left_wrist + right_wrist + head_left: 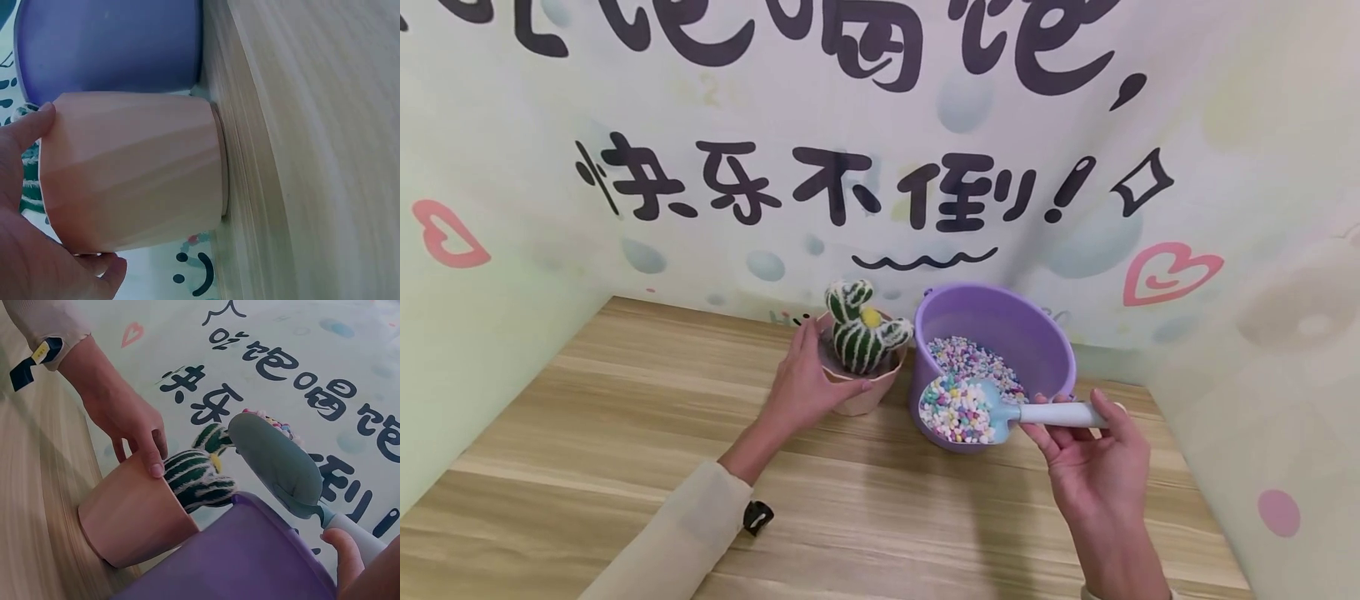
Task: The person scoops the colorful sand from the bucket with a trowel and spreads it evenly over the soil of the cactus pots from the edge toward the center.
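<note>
My left hand (801, 382) grips the rim of a pale pink flower pot (859, 403), thumb along the near side and fingers round the far left. A green knitted cactus (859, 347) with white stripes and a yellow flower stands in the pot, which sits upright on the table in the left wrist view. In my right hand (1105, 475) is the white handle of a light blue trowel (275, 459). Small multicoloured pebbles (955, 408) heap its blade, held level over the near rim of a purple bucket (1000, 312). More pebbles (973, 360) lie inside the bucket.
The bucket stands just right of the pot on the wood-grain table (827, 517). Behind them hangs a white printed backdrop (715, 242) with black lettering, and pale walls close both sides. A black strap (757, 517) shows at my left sleeve.
</note>
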The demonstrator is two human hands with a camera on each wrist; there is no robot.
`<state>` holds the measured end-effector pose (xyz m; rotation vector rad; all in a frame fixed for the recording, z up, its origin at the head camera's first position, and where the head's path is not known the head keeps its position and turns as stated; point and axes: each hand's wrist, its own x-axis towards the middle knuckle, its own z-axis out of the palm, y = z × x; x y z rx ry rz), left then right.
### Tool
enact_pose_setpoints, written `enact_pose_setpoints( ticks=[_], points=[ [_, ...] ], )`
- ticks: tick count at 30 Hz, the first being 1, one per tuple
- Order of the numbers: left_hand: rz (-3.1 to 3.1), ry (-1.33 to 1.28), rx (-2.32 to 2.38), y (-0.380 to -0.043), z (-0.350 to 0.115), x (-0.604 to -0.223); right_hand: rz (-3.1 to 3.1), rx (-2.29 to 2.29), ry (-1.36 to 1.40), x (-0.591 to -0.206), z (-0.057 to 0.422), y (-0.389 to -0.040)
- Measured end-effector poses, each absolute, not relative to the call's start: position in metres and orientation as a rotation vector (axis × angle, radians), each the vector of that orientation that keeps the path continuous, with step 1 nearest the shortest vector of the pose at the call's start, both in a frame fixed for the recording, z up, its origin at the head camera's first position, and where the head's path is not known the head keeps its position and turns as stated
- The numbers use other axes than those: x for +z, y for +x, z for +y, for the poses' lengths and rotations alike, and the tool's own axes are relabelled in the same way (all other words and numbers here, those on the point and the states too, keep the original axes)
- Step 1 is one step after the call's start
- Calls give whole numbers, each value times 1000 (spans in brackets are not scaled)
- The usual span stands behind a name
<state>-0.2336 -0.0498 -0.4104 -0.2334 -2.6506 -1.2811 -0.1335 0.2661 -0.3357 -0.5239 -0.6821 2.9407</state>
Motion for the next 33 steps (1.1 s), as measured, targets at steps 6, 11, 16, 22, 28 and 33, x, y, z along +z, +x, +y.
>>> enact_pose_setpoints(
  ticks=[6,11,16,22,28,33],
  points=[
    [-2616,-198,-1327,-231,-47,-409,-714,2936,-520,-342,259,-131],
    [-2541,-165,-1340,-227,-43,-412,-726,2937,-518,-348,253,-127],
    [-2478,-82,-1355,-222,-36,-414,-746,2923,-522,-352,249,-124],
    [-2432,-10,-1327,-216,-28,-416,-738,2920,-538,-356,246,-121],
    [-2399,36,-1280,-204,-22,-416,-729,2922,-548,-358,244,-120],
    [-2387,94,-1244,-195,-18,-416,-744,2914,-564,-358,243,-120]
  ],
)
